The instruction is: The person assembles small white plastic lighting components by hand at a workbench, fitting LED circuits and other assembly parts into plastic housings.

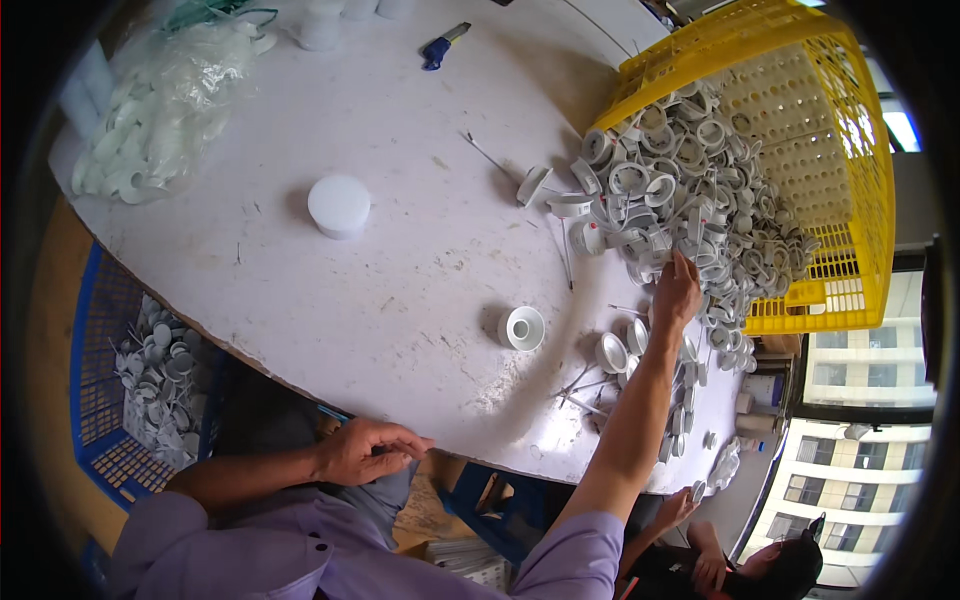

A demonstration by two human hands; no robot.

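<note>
My right hand [678, 290] reaches into the pile of white round plastic housings [690, 170] that spills out of a tipped yellow crate. Its fingers are drawn together on a housing at the pile's near side; the fingertips are partly hidden. Many housings have thin wires attached. My left hand [370, 452] hovers by the table's near edge, holding nothing, its fingers loosely bent and apart. On the table, a white cup-shaped part [521, 328] stands with its hollow side up. Farther left is a stack of white discs or a round cap [339, 206].
The yellow crate [845, 110] lies on its side at the right. A blue utility knife [440, 48] lies at the back. A clear bag of white parts [165, 130] sits far left. Below is a blue crate of white discs [90, 400]. A co-worker's hand [675, 510] holds a part.
</note>
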